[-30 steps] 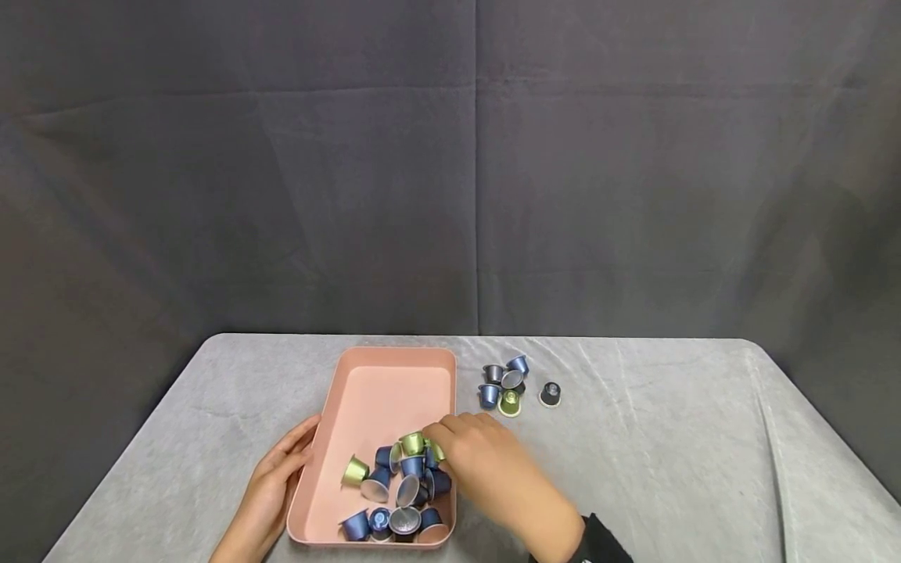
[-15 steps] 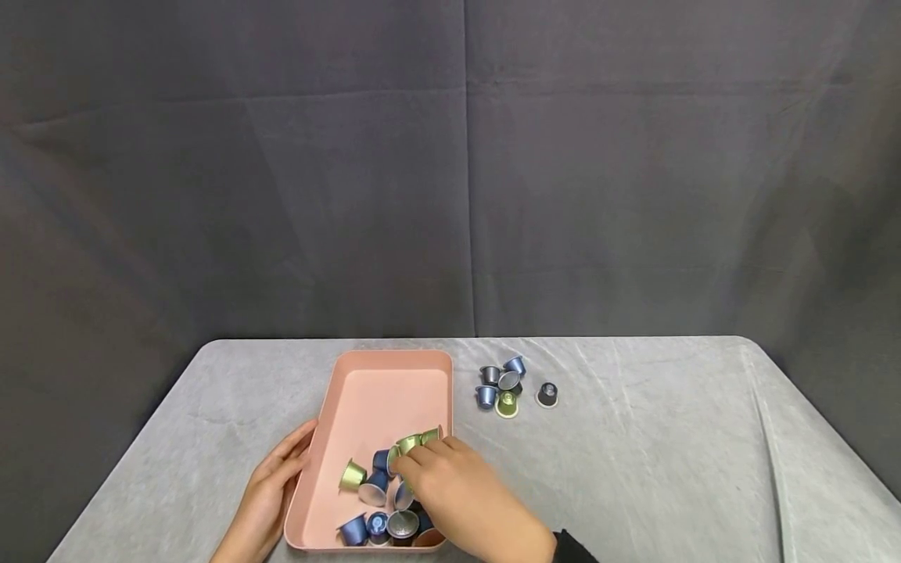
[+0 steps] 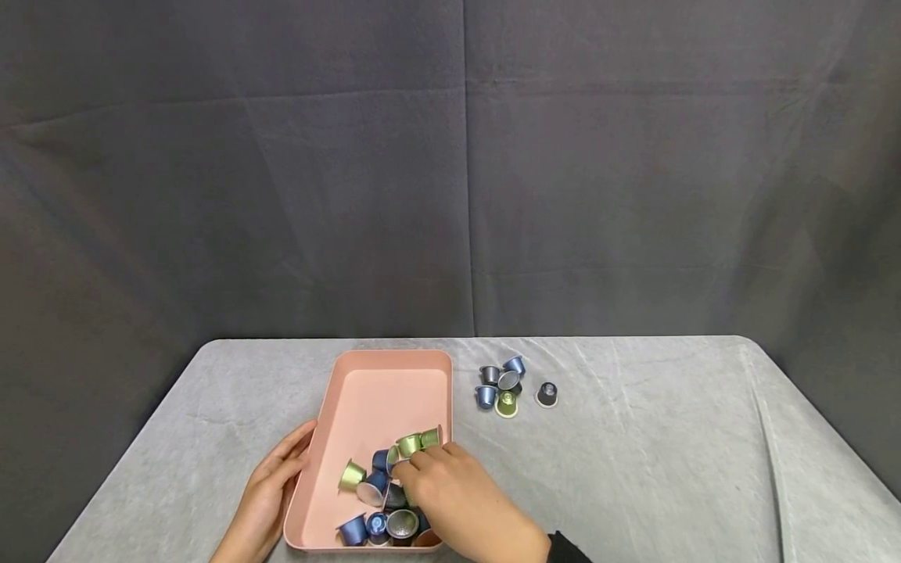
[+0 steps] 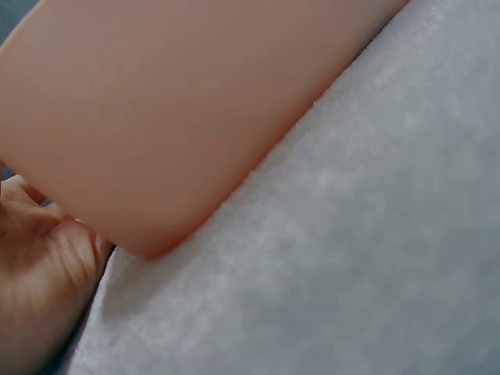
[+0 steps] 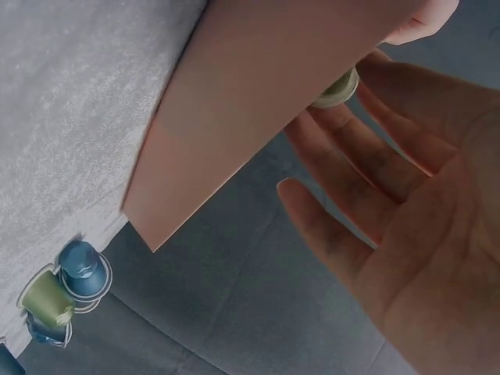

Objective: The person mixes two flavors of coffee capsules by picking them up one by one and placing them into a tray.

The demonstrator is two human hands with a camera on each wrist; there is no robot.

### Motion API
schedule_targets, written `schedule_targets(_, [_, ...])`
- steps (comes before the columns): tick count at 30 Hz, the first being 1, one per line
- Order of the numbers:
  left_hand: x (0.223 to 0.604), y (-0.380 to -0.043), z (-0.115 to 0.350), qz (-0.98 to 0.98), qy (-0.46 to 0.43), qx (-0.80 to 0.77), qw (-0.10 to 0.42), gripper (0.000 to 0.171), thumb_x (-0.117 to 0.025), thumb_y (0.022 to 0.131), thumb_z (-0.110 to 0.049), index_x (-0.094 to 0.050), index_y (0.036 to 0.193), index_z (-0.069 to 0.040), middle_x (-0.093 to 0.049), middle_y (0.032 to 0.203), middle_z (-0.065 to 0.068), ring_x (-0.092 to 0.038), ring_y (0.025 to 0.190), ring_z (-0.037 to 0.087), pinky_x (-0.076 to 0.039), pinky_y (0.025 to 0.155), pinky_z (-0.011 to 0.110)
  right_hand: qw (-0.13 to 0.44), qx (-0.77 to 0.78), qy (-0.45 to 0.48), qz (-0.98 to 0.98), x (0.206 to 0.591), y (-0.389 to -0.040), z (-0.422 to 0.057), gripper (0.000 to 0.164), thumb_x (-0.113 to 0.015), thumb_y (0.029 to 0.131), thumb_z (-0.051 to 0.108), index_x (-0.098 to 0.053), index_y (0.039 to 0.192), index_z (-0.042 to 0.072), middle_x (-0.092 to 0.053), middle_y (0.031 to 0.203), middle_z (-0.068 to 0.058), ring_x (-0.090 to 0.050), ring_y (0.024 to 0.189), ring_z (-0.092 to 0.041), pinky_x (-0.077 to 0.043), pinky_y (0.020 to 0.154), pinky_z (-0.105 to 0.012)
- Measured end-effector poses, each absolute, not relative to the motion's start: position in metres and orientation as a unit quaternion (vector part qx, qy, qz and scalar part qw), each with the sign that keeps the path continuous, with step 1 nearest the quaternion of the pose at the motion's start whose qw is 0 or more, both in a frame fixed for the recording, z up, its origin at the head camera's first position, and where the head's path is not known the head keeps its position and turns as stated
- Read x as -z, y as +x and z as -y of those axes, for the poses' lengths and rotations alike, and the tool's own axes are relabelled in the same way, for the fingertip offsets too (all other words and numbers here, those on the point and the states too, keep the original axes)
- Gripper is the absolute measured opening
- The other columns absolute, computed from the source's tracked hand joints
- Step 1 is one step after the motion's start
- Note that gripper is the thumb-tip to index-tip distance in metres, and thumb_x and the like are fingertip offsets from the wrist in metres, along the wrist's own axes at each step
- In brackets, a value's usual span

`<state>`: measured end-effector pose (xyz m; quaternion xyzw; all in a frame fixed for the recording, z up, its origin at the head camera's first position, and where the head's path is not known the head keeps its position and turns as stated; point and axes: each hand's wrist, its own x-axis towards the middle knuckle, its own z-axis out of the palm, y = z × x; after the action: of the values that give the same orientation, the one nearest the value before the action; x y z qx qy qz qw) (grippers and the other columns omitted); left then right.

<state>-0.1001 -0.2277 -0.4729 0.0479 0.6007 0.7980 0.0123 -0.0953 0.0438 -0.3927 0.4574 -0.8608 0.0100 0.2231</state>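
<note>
Lower centre: a dark capsule (image 3: 396, 496) now lies turned, apparently mid-rearrangement.
Your right hand (image 3: 456, 496): fingers parted, any hold unclear; your left hand (image 3: 270, 481), relaxed, touches the tray (image 3: 390, 391).

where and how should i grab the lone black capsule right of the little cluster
Probably best pinched by its tapering sides, from above or the right: in the head view, the lone black capsule stands wide rim down, narrow end up, apart from the cluster on its left, leaving those sides free.

Soft light falls on the counter (image 3: 655, 461) around the hands (image 3: 464, 496); the curtain (image 3: 352, 195) beyond is dim, left wrist view blurry.
</note>
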Motion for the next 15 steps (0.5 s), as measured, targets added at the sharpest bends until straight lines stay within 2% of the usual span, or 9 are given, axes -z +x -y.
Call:
schedule_targets(5, [0.4731,-0.0996,0.2277,-0.603,0.042,-0.796,0.010,0.057,-0.043,0.104,-0.007,-0.019,0.151,0.013,-0.054,0.134,-0.015,-0.051,0.122,0.002,-0.045,0.097,0.020,0.203,-0.009,0.459,0.865,0.3921,-0.0951,-0.0432,0.027,-0.077,0.076,0.006,-0.071,0.101,0.015,-0.066,0.090,0.005,-0.061,0.081,-0.010,-0.049,0.074,-0.025])
schedule_targets(10, [0.4741,-0.1012,0.2272,-0.599,0.041,-0.800,0.006,0.046,-0.043,0.105,-0.006,-0.035,0.150,0.000,-0.054,0.134,-0.012,-0.052,0.122,0.004,-0.046,0.096,0.020,0.192,-0.017,0.459,0.867,0.3922,-0.0955,-0.0434,0.031,-0.079,0.074,0.005,-0.072,0.102,0.016,-0.066,0.091,0.006,-0.060,0.083,-0.008,-0.048,0.074,-0.025])
schedule_targets(15, [0.4743,-0.1023,0.2274,-0.591,0.044,-0.805,0.005,0.039,-0.041,0.104,-0.004,-0.044,0.143,-0.010,-0.054,0.134,-0.011,-0.052,0.122,0.004,-0.046,0.096,0.021,0.195,-0.016,0.449,0.872,0.3915,-0.0956,-0.0440,0.026,-0.074,0.080,0.005,-0.072,0.102,0.018,-0.066,0.092,0.006,-0.061,0.083,-0.009,-0.048,0.073,-0.025])
